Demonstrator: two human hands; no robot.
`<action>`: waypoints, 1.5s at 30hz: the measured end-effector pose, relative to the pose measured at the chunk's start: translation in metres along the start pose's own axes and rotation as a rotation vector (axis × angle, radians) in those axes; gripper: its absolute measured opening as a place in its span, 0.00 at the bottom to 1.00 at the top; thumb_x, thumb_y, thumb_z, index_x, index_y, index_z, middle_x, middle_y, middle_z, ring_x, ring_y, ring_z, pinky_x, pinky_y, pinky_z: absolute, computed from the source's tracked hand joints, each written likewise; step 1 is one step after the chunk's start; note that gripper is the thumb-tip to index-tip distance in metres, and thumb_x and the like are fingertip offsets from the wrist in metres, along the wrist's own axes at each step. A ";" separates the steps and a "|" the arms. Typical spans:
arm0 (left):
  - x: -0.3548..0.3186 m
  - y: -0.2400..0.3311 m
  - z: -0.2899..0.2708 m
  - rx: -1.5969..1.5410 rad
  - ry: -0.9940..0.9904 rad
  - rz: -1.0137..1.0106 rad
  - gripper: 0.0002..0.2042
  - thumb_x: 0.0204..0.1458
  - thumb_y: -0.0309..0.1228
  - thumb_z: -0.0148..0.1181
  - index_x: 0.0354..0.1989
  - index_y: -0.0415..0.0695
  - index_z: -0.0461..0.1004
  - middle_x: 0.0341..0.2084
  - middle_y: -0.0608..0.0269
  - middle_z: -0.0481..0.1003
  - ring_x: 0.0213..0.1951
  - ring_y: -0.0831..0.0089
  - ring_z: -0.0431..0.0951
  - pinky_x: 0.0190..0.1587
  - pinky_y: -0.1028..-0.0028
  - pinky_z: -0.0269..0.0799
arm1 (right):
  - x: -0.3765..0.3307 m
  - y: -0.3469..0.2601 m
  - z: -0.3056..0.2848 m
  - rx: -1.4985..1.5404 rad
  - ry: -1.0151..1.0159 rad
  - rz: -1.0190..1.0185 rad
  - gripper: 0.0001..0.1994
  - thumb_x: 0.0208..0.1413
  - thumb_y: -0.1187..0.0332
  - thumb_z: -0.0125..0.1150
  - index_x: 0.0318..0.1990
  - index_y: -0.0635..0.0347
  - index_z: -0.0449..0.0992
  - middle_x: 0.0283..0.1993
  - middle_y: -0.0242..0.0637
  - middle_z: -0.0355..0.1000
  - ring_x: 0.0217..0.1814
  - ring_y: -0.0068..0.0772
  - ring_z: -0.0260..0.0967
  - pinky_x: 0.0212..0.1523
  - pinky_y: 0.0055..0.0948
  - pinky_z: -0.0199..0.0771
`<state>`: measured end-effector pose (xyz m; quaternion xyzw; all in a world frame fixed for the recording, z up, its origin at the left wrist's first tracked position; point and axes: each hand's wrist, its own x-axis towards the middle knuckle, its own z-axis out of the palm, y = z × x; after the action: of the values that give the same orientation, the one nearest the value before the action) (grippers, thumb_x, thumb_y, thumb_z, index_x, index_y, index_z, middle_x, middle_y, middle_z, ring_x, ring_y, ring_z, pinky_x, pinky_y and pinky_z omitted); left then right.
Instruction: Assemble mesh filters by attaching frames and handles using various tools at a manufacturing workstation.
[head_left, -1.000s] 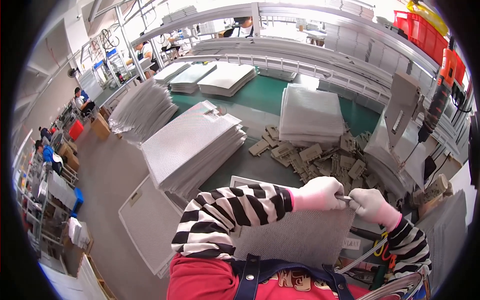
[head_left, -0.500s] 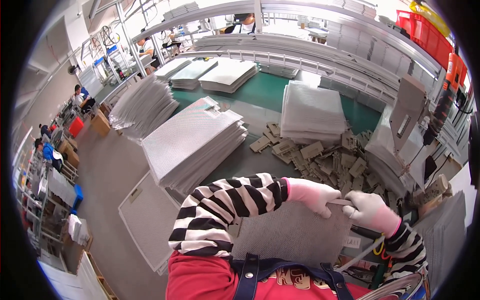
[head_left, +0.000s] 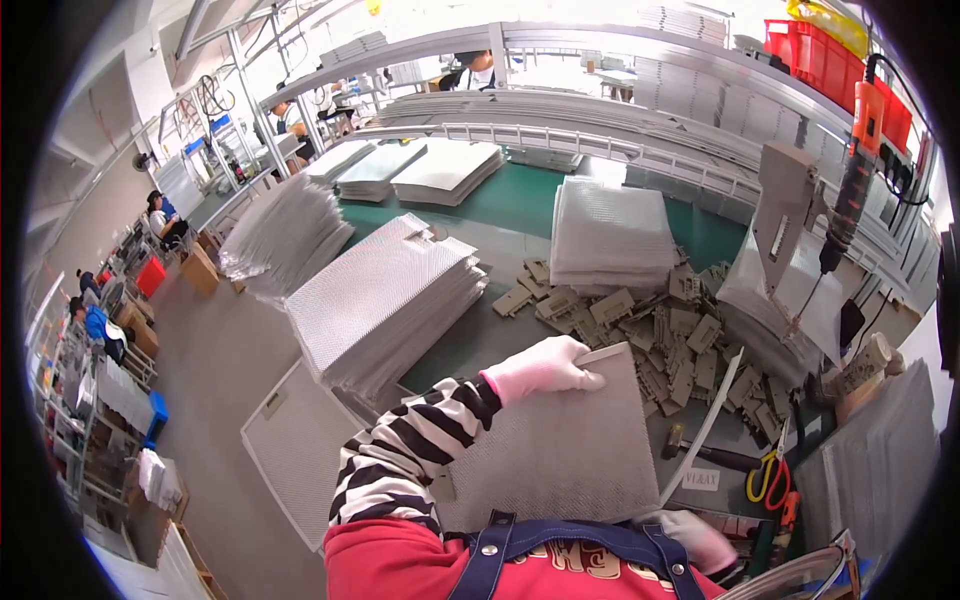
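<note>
A grey mesh sheet (head_left: 550, 450) lies against my front, its upper edge tilted away from me. At its upper edge my left hand (head_left: 545, 368), in a white and pink glove, is closed on the sheet; a narrow pale strip (head_left: 606, 353) runs along that edge beside the fingers. My right hand (head_left: 695, 538), similarly gloved, is low at the sheet's bottom right corner, blurred, its fingers partly hidden. From that corner a long white strip (head_left: 703, 430) sticks out, slanting up to the right; whether the hand holds it is unclear.
Beige plastic parts (head_left: 640, 325) lie piled beyond the sheet. Mesh panel stacks (head_left: 385, 290) stand left and at centre back (head_left: 612, 225). A hammer (head_left: 725, 456) and scissors (head_left: 772, 482) lie right. A power screwdriver (head_left: 848, 205) hangs at upper right.
My right hand has left the sheet's top edge and dropped to its bottom right corner. My left hand has shifted left along the top edge. The slanting white strip now reaches higher.
</note>
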<state>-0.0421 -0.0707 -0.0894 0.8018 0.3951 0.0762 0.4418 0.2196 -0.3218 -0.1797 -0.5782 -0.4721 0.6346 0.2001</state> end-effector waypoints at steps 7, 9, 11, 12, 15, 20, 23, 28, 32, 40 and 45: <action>-0.042 0.112 -0.031 0.228 0.294 0.251 0.22 0.40 0.48 0.61 0.32 0.39 0.74 0.29 0.46 0.75 0.36 0.51 0.76 0.41 0.61 0.71 | 0.009 -0.015 0.024 0.384 0.602 -0.703 0.20 0.59 0.52 0.50 0.41 0.64 0.72 0.36 0.35 0.73 0.38 0.31 0.72 0.40 0.29 0.73; -0.058 0.132 -0.045 -0.133 0.271 0.235 0.19 0.44 0.39 0.63 0.36 0.34 0.74 0.24 0.52 0.76 0.27 0.71 0.77 0.33 0.72 0.71 | -0.015 -0.053 -0.012 0.475 0.707 -0.944 0.21 0.58 0.53 0.50 0.43 0.66 0.70 0.33 0.37 0.73 0.35 0.30 0.71 0.36 0.30 0.73; -0.055 0.105 -0.032 -0.429 0.361 0.459 0.14 0.46 0.32 0.61 0.37 0.34 0.74 0.24 0.65 0.75 0.27 0.84 0.72 0.30 0.78 0.69 | -0.025 -0.121 -0.024 0.366 1.040 -1.174 0.16 0.55 0.63 0.52 0.41 0.69 0.71 0.30 0.34 0.72 0.30 0.26 0.70 0.32 0.22 0.71; -0.048 0.083 -0.028 -0.562 0.381 0.504 0.13 0.46 0.30 0.60 0.37 0.34 0.74 0.25 0.68 0.75 0.27 0.85 0.71 0.30 0.79 0.69 | -0.035 -0.149 -0.025 0.198 0.982 -1.071 0.13 0.52 0.67 0.51 0.39 0.70 0.73 0.30 0.34 0.72 0.30 0.24 0.69 0.32 0.21 0.69; -0.040 0.017 -0.007 -0.803 0.469 0.356 0.12 0.46 0.28 0.59 0.38 0.35 0.75 0.27 0.68 0.76 0.27 0.83 0.73 0.32 0.80 0.70 | -0.028 -0.189 -0.031 -0.128 0.852 -0.810 0.11 0.45 0.75 0.51 0.36 0.71 0.75 0.28 0.28 0.72 0.29 0.17 0.67 0.31 0.17 0.67; -0.053 0.049 -0.028 -0.615 0.446 0.354 0.08 0.49 0.24 0.54 0.35 0.35 0.76 0.26 0.67 0.76 0.28 0.83 0.73 0.33 0.82 0.69 | -0.008 -0.195 -0.070 0.046 0.486 -0.710 0.11 0.50 0.71 0.53 0.37 0.68 0.76 0.28 0.27 0.72 0.28 0.13 0.66 0.29 0.16 0.65; -0.023 0.027 -0.013 -0.443 0.602 0.277 0.11 0.55 0.27 0.48 0.33 0.36 0.78 0.17 0.76 0.67 0.20 0.89 0.59 0.23 0.84 0.54 | 0.048 -0.162 -0.065 0.215 0.761 -0.789 0.16 0.49 0.75 0.57 0.48 0.65 0.71 0.28 0.22 0.67 0.25 0.08 0.58 0.25 0.12 0.58; -0.014 0.011 -0.004 -0.624 0.527 0.428 0.16 0.59 0.37 0.47 0.42 0.35 0.72 0.28 0.62 0.76 0.32 0.78 0.73 0.39 0.79 0.67 | 0.062 -0.143 -0.079 0.325 0.673 -0.950 0.21 0.50 0.78 0.58 0.54 0.65 0.66 0.36 0.29 0.71 0.33 0.11 0.63 0.34 0.14 0.65; 0.006 0.016 -0.003 -0.928 0.276 0.564 0.34 0.52 0.56 0.51 0.56 0.38 0.60 0.43 0.54 0.73 0.43 0.70 0.73 0.45 0.72 0.69 | 0.033 -0.151 -0.106 0.206 0.539 -0.752 0.20 0.45 0.79 0.59 0.49 0.64 0.66 0.38 0.31 0.70 0.39 0.17 0.66 0.42 0.20 0.67; 0.035 0.049 -0.015 -1.087 0.391 0.700 0.15 0.58 0.40 0.48 0.36 0.38 0.68 0.34 0.55 0.71 0.41 0.66 0.72 0.47 0.67 0.67 | -0.002 -0.175 -0.135 -0.312 0.413 -0.509 0.16 0.39 0.75 0.62 0.40 0.62 0.70 0.34 0.28 0.68 0.37 0.18 0.64 0.40 0.20 0.66; 0.042 0.063 -0.001 -1.343 0.576 0.496 0.22 0.60 0.39 0.47 0.13 0.47 0.54 0.13 0.67 0.57 0.21 0.75 0.57 0.27 0.73 0.56 | 0.010 -0.223 -0.134 -0.700 0.164 -0.495 0.24 0.37 0.70 0.62 0.47 0.65 0.72 0.34 0.40 0.71 0.36 0.32 0.68 0.40 0.27 0.69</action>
<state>0.0216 -0.0592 -0.0503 0.3754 0.1724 0.6022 0.6832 0.2757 -0.1594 0.0153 -0.5292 -0.7655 0.3214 0.1750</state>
